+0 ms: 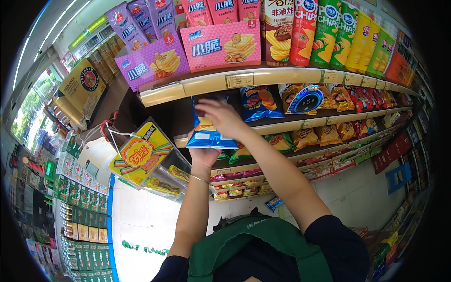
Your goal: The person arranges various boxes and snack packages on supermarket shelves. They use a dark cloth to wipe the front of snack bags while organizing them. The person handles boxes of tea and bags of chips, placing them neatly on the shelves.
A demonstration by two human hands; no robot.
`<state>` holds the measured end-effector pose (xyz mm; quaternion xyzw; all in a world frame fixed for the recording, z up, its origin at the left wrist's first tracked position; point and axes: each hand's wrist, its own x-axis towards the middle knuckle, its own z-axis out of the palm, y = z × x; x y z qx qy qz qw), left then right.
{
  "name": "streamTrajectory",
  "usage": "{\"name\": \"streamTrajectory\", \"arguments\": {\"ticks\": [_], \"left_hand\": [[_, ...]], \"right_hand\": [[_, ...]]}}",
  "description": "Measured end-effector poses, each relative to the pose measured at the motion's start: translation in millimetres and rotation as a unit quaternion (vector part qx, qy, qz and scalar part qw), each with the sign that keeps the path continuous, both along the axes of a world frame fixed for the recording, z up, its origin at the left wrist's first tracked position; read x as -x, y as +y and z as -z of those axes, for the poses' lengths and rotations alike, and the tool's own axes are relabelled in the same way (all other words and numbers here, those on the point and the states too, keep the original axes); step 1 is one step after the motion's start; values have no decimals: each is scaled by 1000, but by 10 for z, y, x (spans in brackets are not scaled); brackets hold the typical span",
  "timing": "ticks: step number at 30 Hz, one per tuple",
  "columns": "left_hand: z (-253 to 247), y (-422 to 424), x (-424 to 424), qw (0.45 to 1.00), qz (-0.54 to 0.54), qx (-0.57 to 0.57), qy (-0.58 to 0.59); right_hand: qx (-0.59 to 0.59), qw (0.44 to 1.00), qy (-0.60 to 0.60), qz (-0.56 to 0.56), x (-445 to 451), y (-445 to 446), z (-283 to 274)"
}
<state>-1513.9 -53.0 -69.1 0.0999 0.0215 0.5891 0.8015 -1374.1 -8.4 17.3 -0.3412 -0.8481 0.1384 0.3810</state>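
A blue chip bag (203,135) is held at the left end of the second shelf. My left hand (204,155) grips it from below and behind, with most fingers hidden by the bag. Over the bag's upper front lies my right hand (222,116), its fingers spread and slightly blurred; it does not close around the bag. Another blue chip bag (260,102) stands to the right on the same shelf, followed by orange and red snack bags (331,97).
Above, the top shelf's edge (211,83) carries pink and purple snack boxes (222,46) and chip canisters (324,35). Hanging candy packs (141,155) jut out at the shelf's left end. A blue packet (274,203) lies on the floor. Stacked beer cartons (82,190) stand far left.
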Motion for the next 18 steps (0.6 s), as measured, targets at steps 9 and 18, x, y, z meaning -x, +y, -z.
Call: {"name": "streamTrajectory", "arguments": {"ticks": [9, 18], "left_hand": [[-378, -68, -87, 994, -59, -81, 43], [-888, 291, 80, 858, -257, -43, 442]], "right_hand": [[-147, 987, 31, -49, -173, -717, 120], [169, 902, 395, 35, -650, -127, 299]]}}
